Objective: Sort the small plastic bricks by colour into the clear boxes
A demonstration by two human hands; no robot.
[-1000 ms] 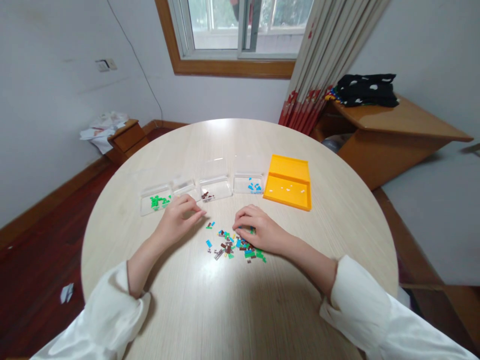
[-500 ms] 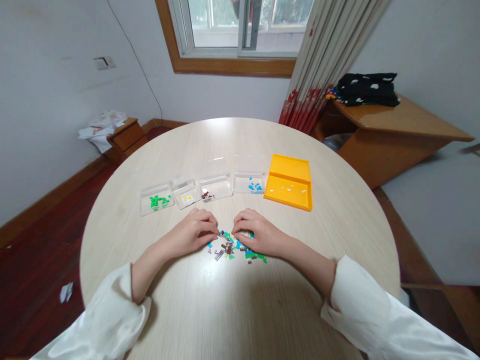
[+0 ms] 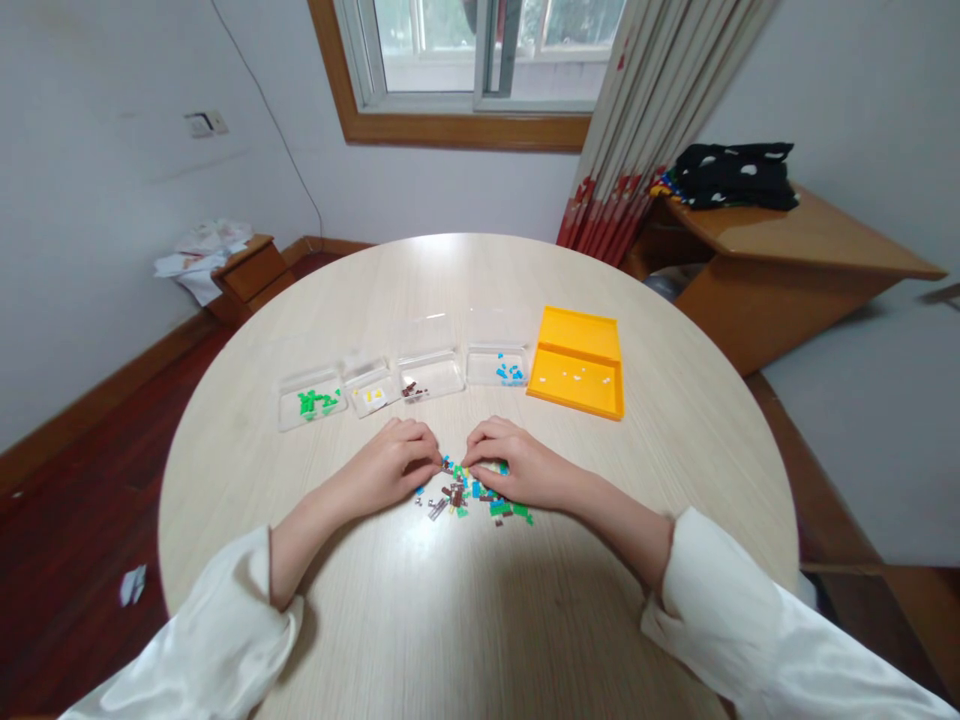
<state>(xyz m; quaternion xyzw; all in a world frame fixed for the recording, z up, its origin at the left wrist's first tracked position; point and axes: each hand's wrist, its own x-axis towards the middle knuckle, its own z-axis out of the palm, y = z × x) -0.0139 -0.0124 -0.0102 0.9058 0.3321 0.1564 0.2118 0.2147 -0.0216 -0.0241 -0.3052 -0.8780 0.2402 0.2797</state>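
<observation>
Head view: left hand (image 3: 397, 465), fingers curled toward the thumb, and right hand (image 3: 517, 462), likewise bent, at opposite sides of one heap of small mixed-colour building bricks (image 3: 455, 493), midway between the round table's (image 3: 450, 620) left and right edges; whether either pinches a brick cannot be told. Beyond, toward the far edge: four clear plastic boxes (image 3: 442, 378) with green, yellow, brown and blue pieces, and one open yellow case (image 3: 579, 332) with white pieces (image 3: 577, 377).

Low passage free from near edge of the table (image 3: 472, 640) to pile of bricks (image 3: 456, 494), flanked by the left hand (image 3: 394, 464) and right hand (image 3: 516, 464); clear trays (image 3: 442, 374) and open yellow case (image 3: 579, 333) obstruct straight low route to bare far-edge strip.
</observation>
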